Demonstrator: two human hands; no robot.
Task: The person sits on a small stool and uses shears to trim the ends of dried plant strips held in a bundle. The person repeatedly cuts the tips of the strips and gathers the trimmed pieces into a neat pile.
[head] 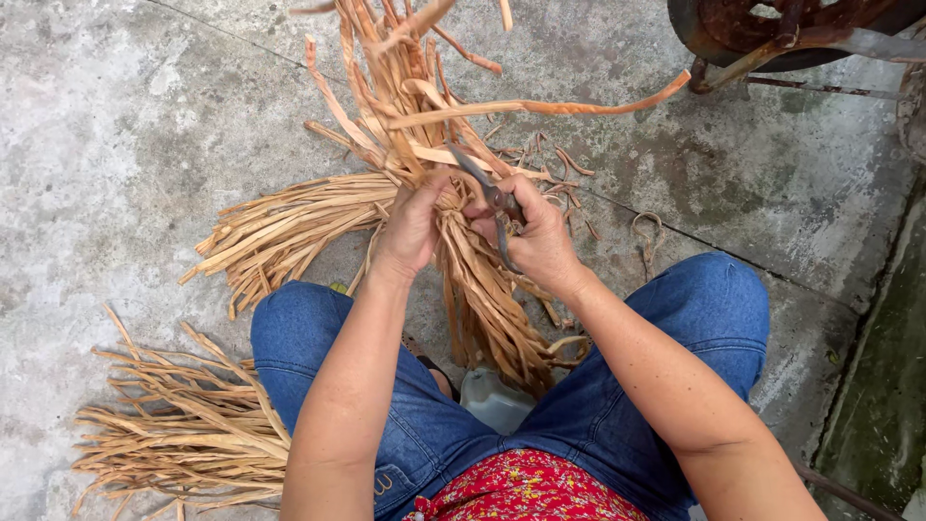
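Note:
My left hand (413, 227) grips a bundle of dry tan strips (487, 299) at its tied middle, held upright between my knees. My right hand (540, 239) holds dark metal scissors (487, 188), their blades pointing up-left into the bundle just above my left hand. Longer curled strips (405, 87) fan out above the grip, one reaching far right. The lower ends of the bundle hang down towards my lap.
A second bundle (280, 227) lies on the concrete floor to the left, a third (178, 439) by my left knee. Cut scraps (564, 164) litter the floor ahead. A rusty metal object (772, 34) stands top right. A pale plastic container (494, 397) sits between my legs.

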